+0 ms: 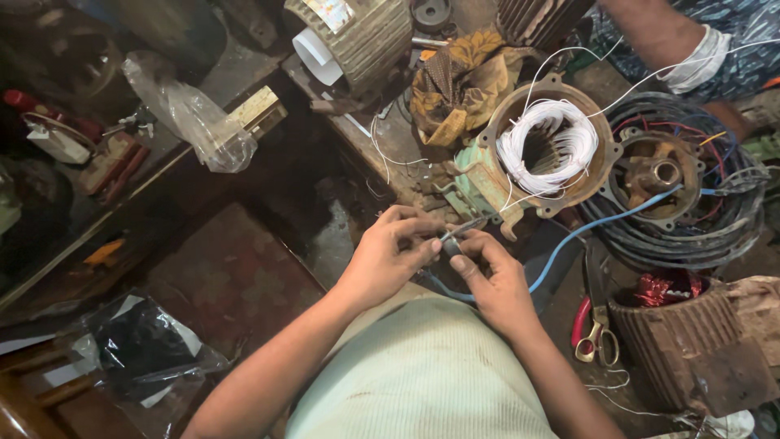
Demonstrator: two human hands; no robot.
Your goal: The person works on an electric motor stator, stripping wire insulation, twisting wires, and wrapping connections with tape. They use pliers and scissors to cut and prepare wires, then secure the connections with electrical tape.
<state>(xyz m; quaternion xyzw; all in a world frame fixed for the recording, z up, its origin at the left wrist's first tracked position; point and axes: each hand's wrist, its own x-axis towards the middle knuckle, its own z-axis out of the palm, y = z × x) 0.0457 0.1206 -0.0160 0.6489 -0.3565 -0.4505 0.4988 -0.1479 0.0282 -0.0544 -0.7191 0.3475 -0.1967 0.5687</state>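
Note:
My left hand [392, 254] and my right hand [496, 280] meet in front of my chest, fingers pinched together on a small thin metal piece [463, 230] and the end of a blue wire [569, 242]. The blue wire runs up and right toward a rusty motor end cover [655, 172]. Just beyond my hands stands a green motor stator housing [486, 180] with a coil of white winding wire [546, 146] inside its opening. White strands [650, 77] lead from the coil to the upper right.
Another person's arm with a white wristband [692, 61] reaches in at top right. Red-handled scissors [591, 325] lie at right beside a ribbed motor body [691, 341]. A black cable coil [731, 236], a yellow rag [455, 81] and plastic bags [191, 114] surround the workspace.

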